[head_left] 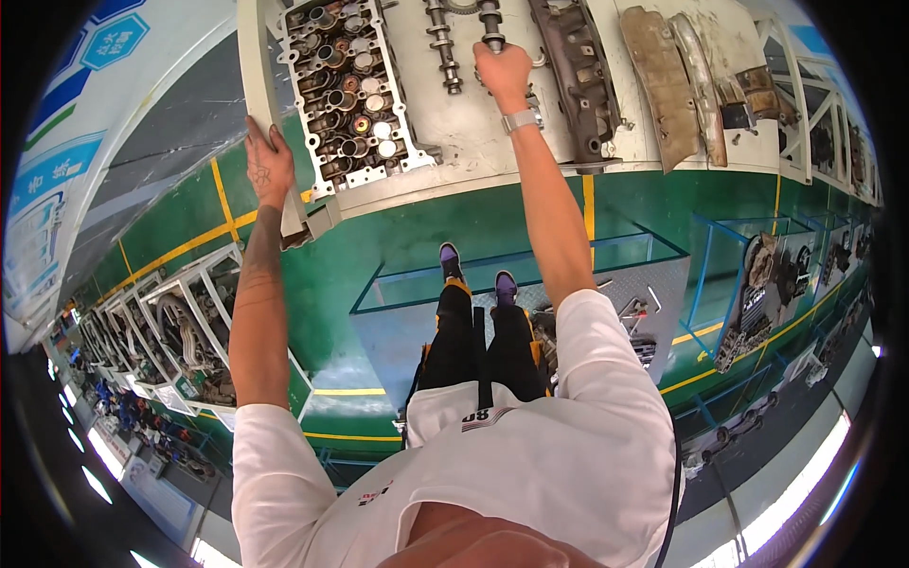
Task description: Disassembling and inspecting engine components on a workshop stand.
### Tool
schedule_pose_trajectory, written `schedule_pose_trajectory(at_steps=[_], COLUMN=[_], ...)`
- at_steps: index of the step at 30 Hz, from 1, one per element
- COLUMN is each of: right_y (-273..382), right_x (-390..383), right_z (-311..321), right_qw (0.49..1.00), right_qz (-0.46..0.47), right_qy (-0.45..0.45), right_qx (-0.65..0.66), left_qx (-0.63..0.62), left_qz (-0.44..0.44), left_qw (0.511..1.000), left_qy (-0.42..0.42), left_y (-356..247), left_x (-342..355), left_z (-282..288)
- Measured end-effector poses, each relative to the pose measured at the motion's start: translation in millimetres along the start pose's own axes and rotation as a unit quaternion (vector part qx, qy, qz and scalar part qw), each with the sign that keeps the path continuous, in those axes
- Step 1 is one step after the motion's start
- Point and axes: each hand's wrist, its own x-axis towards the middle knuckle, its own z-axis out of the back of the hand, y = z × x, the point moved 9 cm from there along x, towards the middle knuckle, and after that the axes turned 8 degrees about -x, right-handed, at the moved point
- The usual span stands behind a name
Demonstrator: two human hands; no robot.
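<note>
My left hand [269,165] lies along the cream metal post [258,85] at the bench's left end, fingers stretched out and thumb apart. Right of that post sits a cylinder head [352,99] with rows of round valve lifters showing. My right hand [504,74] is closed around the near end of a camshaft [490,21], whose lobes show beyond my fist. A second camshaft [442,47] lies to its left, apart from my hand. Close to my right wrist is a small metal part [536,102], mostly hidden by the hand and watch.
A long dark engine cover [576,80] lies right of my right hand. Farther right are a brown heat shield [660,90] and smaller parts on the cream bench [454,142]. Behind me stands a blue-framed metal table [653,279] with tools. White racks [194,331] hold engines at left.
</note>
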Motion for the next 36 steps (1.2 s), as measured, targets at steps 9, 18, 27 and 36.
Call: schedule_pose_trajectory(at_steps=[9, 18, 27, 36], right_y=[-9, 12, -149, -575], right_x=[-40, -90, -170, -485], right_z=[-42, 41, 344, 111], right_qw=[0.992, 0.943, 0.916, 0.941], right_qz=[0.004, 0.206, 0.159, -0.310], right_qy=[0.030, 0.145, 0.131, -0.109], right_qx=[-0.122, -0.218, -0.344, -0.084], left_qx=[0.016, 0.007, 0.071, -0.040], left_qz=[-0.056, -0.017, -0.121, -0.439], left_qw=[0.998, 1.000, 0.989, 0.859], left_qy=[-0.018, 0.021, -0.042, -0.260], left_y=[4, 10, 74, 54], left_x=[2, 0, 48, -145], left_z=[-1, -12, -10, -72])
